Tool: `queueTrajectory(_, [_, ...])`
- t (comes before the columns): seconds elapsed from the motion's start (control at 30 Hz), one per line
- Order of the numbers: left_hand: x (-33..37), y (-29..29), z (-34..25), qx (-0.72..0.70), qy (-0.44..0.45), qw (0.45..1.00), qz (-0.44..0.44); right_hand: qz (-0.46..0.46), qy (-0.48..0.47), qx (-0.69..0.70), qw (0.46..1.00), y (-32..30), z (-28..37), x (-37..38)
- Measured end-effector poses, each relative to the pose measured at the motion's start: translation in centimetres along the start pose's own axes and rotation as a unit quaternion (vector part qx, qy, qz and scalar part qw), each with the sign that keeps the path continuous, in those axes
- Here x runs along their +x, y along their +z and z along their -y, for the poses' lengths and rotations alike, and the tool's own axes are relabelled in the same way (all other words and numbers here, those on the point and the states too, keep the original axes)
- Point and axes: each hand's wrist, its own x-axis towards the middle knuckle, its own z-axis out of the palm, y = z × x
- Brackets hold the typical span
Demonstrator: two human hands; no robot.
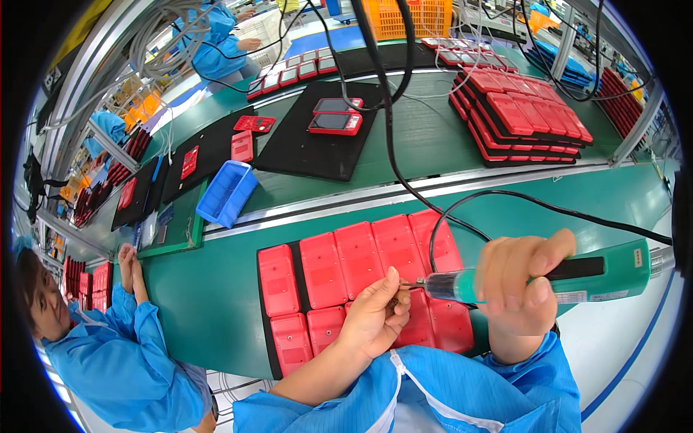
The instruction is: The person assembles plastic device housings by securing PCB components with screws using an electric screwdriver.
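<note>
1. Head view, right side: the right hand (520, 285) has its grip clamped around the green power screwdriver (619, 278), held roughly level above the near tabletop (206, 303), its bit (413, 285) pointing left.
2. Head view, middle: the left hand (369, 317) has its grip curled around small dark pieces (394, 303), thumb and forefinger together at the bit's tip; whether they touch it, I cannot tell.
3. Beneath both hands, red casings (359, 256) lie in two rows on a black mat (297, 278).
4. The screwdriver looks stiff and moderately heavy, best held around its body, minding the cable (570, 208). The casings seem light, rigid, smooth and perhaps slippery; their side edges suit holding. The small pieces look easily dropped.
</note>
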Motion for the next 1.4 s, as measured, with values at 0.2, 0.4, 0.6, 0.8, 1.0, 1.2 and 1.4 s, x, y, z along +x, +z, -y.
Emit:
queueTrajectory(0.2, [0.0, -0.6, -0.2, -0.008, -0.011, 1.0, 0.008, 0.025, 0.02, 0.009, 0.999, -0.4, -0.4, 0.0])
queueTrajectory(0.4, [0.3, -0.7, -0.1, -0.017, -0.01, 1.0, 0.023, 0.03, 0.023, 0.028, 0.999, -0.7, -0.3, -0.2])
queueTrajectory(0.6, [0.4, -1.0, 0.1, -0.004, 0.0, 1.0, 0.024, 0.027, 0.033, 0.04, 0.998, -0.8, -0.5, -0.3])
queueTrajectory(0.8, [0.5, -1.1, 0.4, 0.017, 0.013, 1.0, 0.02, 0.058, 0.019, 0.034, 0.998, -1.2, -0.6, 0.1])
queueTrajectory(1.0, [0.3, -1.0, 0.7, 0.068, 0.036, 0.996, 0.052, 0.097, 0.003, 0.001, 0.995, -1.3, -1.2, 0.4])
queueTrajectory(1.2, [0.1, -0.5, 0.2, 0.087, 0.066, 0.994, 0.024, 0.036, -0.059, 0.001, 0.998, -1.2, -0.7, 1.5])
queueTrajectory(1.4, [0.1, -1.7, 0.2, 0.063, 0.062, 0.996, 0.017, 0.048, -0.06, -0.01, 0.997, -0.2, -1.7, 1.3])
